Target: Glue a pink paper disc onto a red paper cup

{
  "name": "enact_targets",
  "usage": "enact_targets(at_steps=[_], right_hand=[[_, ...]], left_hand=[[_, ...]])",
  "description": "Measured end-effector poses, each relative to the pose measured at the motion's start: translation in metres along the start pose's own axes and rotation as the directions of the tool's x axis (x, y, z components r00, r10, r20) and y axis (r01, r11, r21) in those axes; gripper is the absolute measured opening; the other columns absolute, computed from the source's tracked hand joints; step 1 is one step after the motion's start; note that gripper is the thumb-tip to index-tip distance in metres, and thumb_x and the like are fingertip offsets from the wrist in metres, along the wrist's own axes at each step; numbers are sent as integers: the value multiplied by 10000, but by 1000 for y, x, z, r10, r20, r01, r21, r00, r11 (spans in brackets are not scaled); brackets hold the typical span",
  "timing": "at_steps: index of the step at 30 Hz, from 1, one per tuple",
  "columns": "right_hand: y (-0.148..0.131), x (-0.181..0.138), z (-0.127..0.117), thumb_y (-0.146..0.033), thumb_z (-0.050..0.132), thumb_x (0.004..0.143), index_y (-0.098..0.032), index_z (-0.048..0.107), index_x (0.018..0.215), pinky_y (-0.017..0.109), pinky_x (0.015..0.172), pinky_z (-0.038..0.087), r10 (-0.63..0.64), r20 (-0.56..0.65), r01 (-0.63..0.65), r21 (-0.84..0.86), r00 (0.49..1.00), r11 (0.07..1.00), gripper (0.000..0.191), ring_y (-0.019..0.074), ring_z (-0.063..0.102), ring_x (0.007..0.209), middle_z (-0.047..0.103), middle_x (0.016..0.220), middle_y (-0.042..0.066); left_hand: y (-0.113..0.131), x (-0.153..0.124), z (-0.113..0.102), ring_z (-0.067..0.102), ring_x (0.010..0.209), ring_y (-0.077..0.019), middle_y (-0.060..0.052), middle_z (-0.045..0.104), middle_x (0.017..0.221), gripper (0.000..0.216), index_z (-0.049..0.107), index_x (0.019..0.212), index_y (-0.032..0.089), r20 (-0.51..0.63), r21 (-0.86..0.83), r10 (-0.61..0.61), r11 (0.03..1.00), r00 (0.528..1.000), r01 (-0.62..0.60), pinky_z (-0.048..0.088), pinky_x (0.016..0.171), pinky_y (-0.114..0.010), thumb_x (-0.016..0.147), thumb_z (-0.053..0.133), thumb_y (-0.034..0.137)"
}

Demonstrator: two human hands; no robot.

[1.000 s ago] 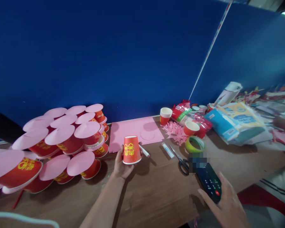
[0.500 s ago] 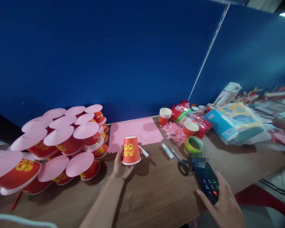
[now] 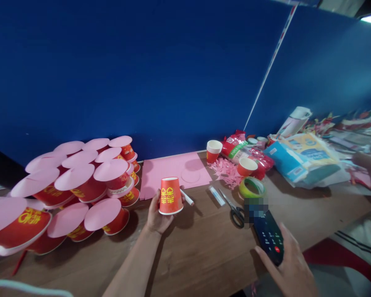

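Above the middle of the table (image 3: 185, 260), I see the red paper cup (image 3: 170, 200) upside down, its narrow end up and its yellow print facing me. My left hand (image 3: 160, 222) holds it from behind and below: the fingers (image 3: 154, 203) show along its left side, a fingertip peeks out at its right edge, and the palm lies under the wide rim. A white marker (image 3: 187, 197) slants out just right of the cup; its other end is hidden, so from my post I cannot tell whether those fingers touch it. Nearer the table's front edge, my right hand (image 3: 293, 267) has thumb and forefinger spread wide about the lower end of a dark phone (image 3: 269, 239); whether a finger touches its side I cannot tell. Behind the left hand I make out pink paper (image 3: 160, 175) with a circle drawn on it. Between cup and phone lie a small clear tube (image 3: 217, 196) and scissors (image 3: 236, 214), with a yellow-green tape roll (image 3: 243, 189) just beyond the phone. Farther back, pink shreds (image 3: 223, 170) lie between a stack of cups (image 3: 212, 156) and a single cup (image 3: 246, 168). Off to my left, many red cups carry pink discs (image 3: 75, 177). At the far right edge, I see another person's hand (image 3: 369, 165), blurred.
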State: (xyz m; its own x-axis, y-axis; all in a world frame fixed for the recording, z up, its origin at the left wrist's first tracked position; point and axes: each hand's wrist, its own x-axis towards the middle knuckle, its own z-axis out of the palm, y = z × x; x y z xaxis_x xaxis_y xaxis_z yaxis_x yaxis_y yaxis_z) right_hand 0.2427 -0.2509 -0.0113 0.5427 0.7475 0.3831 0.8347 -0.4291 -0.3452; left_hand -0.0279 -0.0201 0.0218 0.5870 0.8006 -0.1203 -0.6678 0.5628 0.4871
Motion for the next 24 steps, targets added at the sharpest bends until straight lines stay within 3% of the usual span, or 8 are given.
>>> enact_targets(at_steps=[4,7,10,12,16,24], right_hand=[[8,1,-9,-637,441,820,-112,278,1435,526,1019,409,19,53,-21,47,998,999,825,374,442,1278,429,1403,201],[25,9,-15,-632,424,830,-129,330,1407,510,1001,434,116,129,-133,130,985,983,772,349,519,1217,521,1332,186],[34,16,-17,-633,474,812,-116,269,1437,477,985,458,184,190,-218,179,965,959,837,329,556,1186,552,1300,193],[29,17,-15,-608,508,812,-118,260,1443,479,995,448,145,188,-175,153,971,973,837,329,532,1212,522,1334,195],[4,10,-8,-551,510,838,-138,246,1453,514,1029,402,-33,86,27,74,996,997,786,342,458,1269,443,1404,175],[-27,1,9,-490,534,846,-139,171,1478,555,993,417,-126,14,125,49,992,991,809,366,429,1269,414,1405,194]], left_hand=[[1,0,4,692,792,-230,-150,724,928,494,632,1101,42,-8,16,9,1000,1000,-8,563,724,-332,827,560,446],[0,1,4,691,792,-231,-157,721,952,490,630,1112,47,-8,27,8,1000,1000,-8,564,724,-340,838,543,444],[-1,2,3,691,806,-233,-167,718,958,505,612,1149,43,1,39,-7,999,1000,7,563,732,-344,854,519,442],[-1,2,2,691,815,-235,-164,718,960,510,603,1165,46,11,40,-13,999,1000,13,560,736,-341,855,517,442],[-2,2,2,695,815,-239,-158,720,960,522,584,1197,52,-1,40,-11,999,1000,12,557,726,-334,847,530,436],[-3,0,4,695,799,-237,-171,721,916,489,632,1092,32,9,61,-9,998,1000,9,554,729,-327,839,545,441]])
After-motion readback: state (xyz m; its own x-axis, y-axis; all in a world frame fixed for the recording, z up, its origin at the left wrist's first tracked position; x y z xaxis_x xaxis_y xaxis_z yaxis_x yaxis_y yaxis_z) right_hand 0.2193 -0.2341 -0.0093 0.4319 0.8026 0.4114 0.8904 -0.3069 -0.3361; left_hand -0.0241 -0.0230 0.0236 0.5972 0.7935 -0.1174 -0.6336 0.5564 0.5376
